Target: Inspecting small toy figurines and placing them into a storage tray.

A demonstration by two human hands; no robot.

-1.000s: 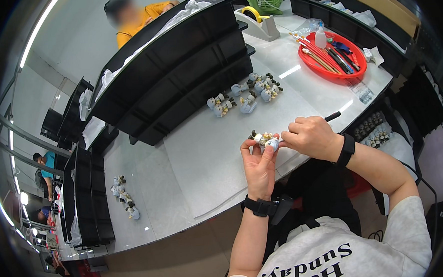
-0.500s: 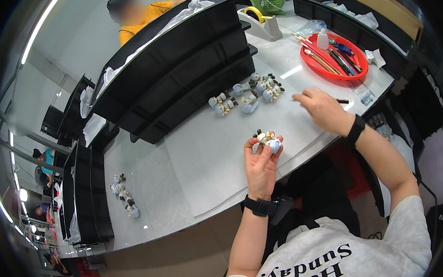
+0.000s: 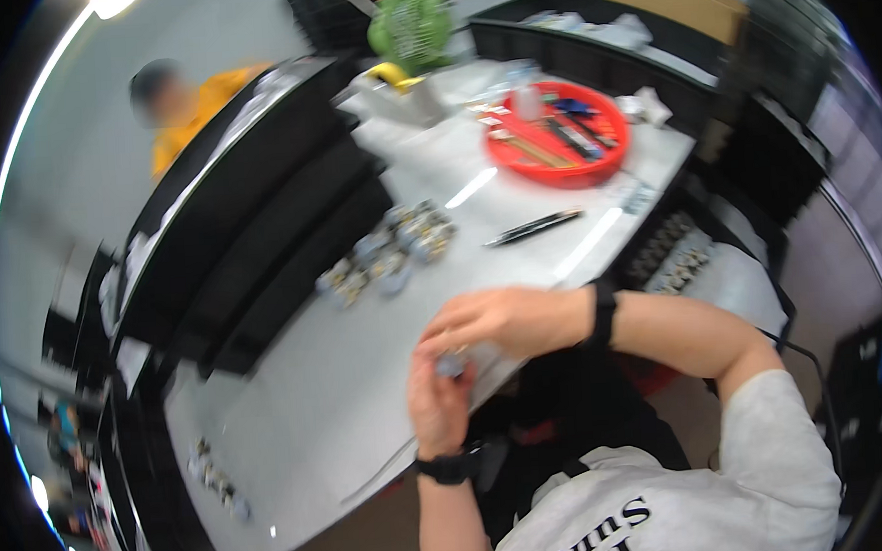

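Note:
My left hand (image 3: pixel 440 400) is closed around a small figurine (image 3: pixel 451 363) with a pale grey-blue part, held above the table's front edge. Over it comes my right hand (image 3: pixel 498 320), its bent fingers closed on the figurine's upper side; motion blurs the fingertips. Between the hands most of the figurine is hidden. A black pen (image 3: pixel 533 228) lies on the white table beyond my right hand. Further off, against the stacked crates, several similar figurines (image 3: pixel 385 261) lie in a group.
Stacked black crates (image 3: pixel 259 225) stand at the left back. A red tray (image 3: pixel 566 177) holds brushes, pens and a bottle. Behind are a tape dispenser (image 3: pixel 404 98), green fan (image 3: pixel 410 28) and black bin (image 3: pixel 589 58). More figurines (image 3: pixel 217 482) lie far left. A person in yellow (image 3: pixel 193 109) is beyond.
My right hand has come away from beside the pen to the figurine in my left hand. The pen now lies in full sight. The whole view has shifted and blurred.

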